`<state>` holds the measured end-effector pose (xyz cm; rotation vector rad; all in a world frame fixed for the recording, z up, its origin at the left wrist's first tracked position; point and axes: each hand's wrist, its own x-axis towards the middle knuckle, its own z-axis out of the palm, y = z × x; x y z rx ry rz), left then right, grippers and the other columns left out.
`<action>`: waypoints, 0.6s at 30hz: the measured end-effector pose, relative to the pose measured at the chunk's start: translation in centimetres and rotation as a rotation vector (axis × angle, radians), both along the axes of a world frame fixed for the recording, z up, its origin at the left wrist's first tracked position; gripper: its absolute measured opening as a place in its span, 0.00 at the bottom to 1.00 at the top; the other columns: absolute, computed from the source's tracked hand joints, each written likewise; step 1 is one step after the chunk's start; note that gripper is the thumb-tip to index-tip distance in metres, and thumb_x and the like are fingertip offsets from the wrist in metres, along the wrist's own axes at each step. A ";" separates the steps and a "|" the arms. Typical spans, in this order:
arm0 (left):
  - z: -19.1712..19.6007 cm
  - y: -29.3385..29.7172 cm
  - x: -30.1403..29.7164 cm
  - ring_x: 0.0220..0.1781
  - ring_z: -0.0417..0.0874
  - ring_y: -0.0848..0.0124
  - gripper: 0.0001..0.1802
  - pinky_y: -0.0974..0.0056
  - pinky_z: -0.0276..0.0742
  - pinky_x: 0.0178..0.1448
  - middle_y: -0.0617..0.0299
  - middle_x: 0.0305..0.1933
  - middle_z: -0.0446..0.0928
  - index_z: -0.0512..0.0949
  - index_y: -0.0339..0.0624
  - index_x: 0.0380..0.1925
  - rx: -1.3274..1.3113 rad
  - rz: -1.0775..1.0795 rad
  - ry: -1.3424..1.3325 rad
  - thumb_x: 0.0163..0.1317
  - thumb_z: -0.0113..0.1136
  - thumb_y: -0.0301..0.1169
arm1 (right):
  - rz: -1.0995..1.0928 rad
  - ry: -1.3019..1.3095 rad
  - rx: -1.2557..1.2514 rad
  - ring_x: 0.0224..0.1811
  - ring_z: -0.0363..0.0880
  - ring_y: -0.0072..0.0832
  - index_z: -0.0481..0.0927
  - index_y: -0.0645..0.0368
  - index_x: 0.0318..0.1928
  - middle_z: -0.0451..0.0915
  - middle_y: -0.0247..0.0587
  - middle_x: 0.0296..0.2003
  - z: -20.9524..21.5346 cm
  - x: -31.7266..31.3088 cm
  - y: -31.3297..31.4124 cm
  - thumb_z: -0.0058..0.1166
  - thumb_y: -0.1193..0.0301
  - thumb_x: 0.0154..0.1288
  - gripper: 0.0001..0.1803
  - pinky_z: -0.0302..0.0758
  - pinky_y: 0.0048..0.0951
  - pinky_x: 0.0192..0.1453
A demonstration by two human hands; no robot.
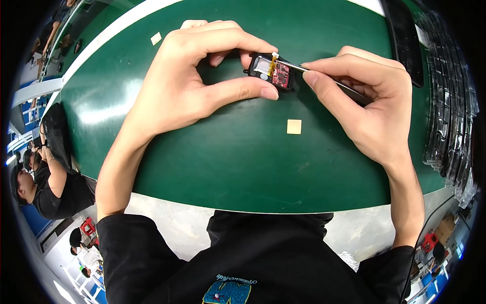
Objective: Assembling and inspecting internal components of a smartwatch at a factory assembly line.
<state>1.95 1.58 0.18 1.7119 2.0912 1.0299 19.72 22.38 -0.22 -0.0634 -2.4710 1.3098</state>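
A small black device casing (290, 86) lies uncovered between the thumb and fingers of my left hand (185, 76), above the green table. Inside it show a red circuit board (281, 76), a silvery white part (262, 66) and a strip of amber tape (272, 67). My right hand (377, 99) pinches slim tweezers (353, 93), silver toward the tip and dark farther back. Their tip reaches the casing's upper edge near the tape; whether it grips anything there is too small to tell.
Two pale yellow squares lie on the green table (228, 167): one square (294, 126) below the device, another square (156, 38) at far left. A black tray (402, 40) and stacked plastic-wrapped black items (450, 111) are at right. A person (61, 187) sits at left.
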 end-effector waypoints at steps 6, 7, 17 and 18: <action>0.0 0.1 -0.1 0.36 0.69 0.71 0.30 0.64 0.66 0.45 0.67 0.35 0.83 0.93 0.43 0.53 -0.001 -0.006 -0.003 0.46 0.88 0.31 | 0.002 0.033 0.063 0.23 0.68 0.11 0.94 0.67 0.44 0.78 0.29 0.23 0.0 0.0 0.1 0.72 0.83 0.67 0.06 0.55 0.21 0.27; 0.0 0.1 0.0 0.36 0.69 0.71 0.30 0.64 0.66 0.45 0.67 0.35 0.83 0.93 0.43 0.53 -0.003 -0.009 -0.002 0.46 0.88 0.31 | 0.001 0.038 0.059 0.23 0.68 0.11 0.94 0.67 0.44 0.77 0.30 0.23 -0.1 -0.1 0.1 0.72 0.83 0.67 0.06 0.55 0.21 0.27; -0.1 0.1 0.1 0.40 0.77 0.74 0.27 0.67 0.68 0.43 0.66 0.44 0.90 0.92 0.41 0.52 0.005 0.012 -0.049 0.49 0.88 0.28 | -0.008 0.166 0.139 0.21 0.68 0.13 0.95 0.66 0.47 0.79 0.30 0.24 -0.5 0.4 0.1 0.74 0.86 0.60 0.14 0.59 0.22 0.26; -0.1 0.1 0.1 0.40 0.77 0.75 0.26 0.67 0.68 0.43 0.66 0.44 0.90 0.92 0.41 0.52 0.007 0.013 -0.054 0.49 0.88 0.28 | -0.007 0.165 0.138 0.21 0.68 0.13 0.95 0.66 0.47 0.79 0.30 0.24 -0.5 0.3 0.0 0.74 0.86 0.60 0.14 0.59 0.22 0.26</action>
